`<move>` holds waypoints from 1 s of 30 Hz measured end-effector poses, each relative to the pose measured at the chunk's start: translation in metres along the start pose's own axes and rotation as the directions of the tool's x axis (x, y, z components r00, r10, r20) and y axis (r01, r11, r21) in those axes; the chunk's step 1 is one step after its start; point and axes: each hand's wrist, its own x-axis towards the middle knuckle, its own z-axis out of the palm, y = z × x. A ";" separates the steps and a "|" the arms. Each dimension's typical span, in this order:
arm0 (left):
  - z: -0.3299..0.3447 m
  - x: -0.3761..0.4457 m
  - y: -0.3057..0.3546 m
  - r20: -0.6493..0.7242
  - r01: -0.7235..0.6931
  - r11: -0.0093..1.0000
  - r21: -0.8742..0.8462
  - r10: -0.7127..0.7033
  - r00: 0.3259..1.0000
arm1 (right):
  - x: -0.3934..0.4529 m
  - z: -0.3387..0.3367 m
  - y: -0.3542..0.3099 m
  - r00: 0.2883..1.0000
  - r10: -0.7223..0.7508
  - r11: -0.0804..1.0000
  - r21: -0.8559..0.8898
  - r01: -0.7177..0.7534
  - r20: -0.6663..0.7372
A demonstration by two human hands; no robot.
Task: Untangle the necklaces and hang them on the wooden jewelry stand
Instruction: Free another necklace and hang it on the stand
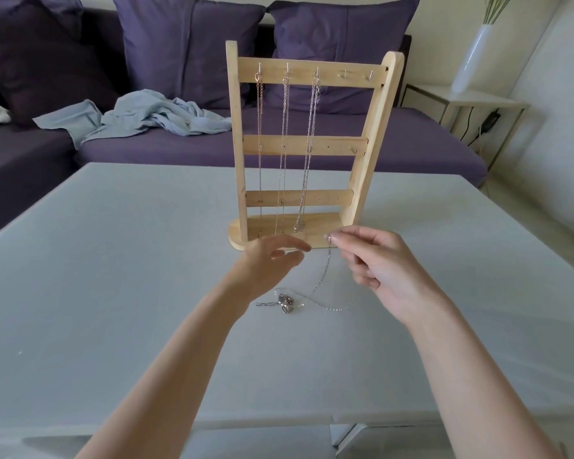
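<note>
The wooden jewelry stand [362, 180] stands upright at the middle of the white table [113, 293]. Three necklaces hang from its top-row hooks: a rose-gold chain [259, 134], a silver chain [284, 127] and a third silver chain [310, 134]. Two hooks on the right of that row are bare. My right hand [381, 270] pinches one end of a thin silver necklace [323, 276] just in front of the stand's base. The chain runs down to a small tangled heap with a pendant [285, 304] on the table. My left hand [269, 260] hovers beside it with relaxed fingers, holding nothing.
A purple sofa [411, 144] with cushions runs behind the table. A crumpled light-blue garment [146, 117] lies on its seat. A white vase [474, 58] stands on a side table [484, 101] at the back right.
</note>
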 end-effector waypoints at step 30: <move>-0.025 0.055 0.123 -0.263 -0.216 0.934 -0.285 0.140 0.954 | 0.094 0.012 -0.151 0.823 -0.499 0.854 -0.316 0.413 -0.273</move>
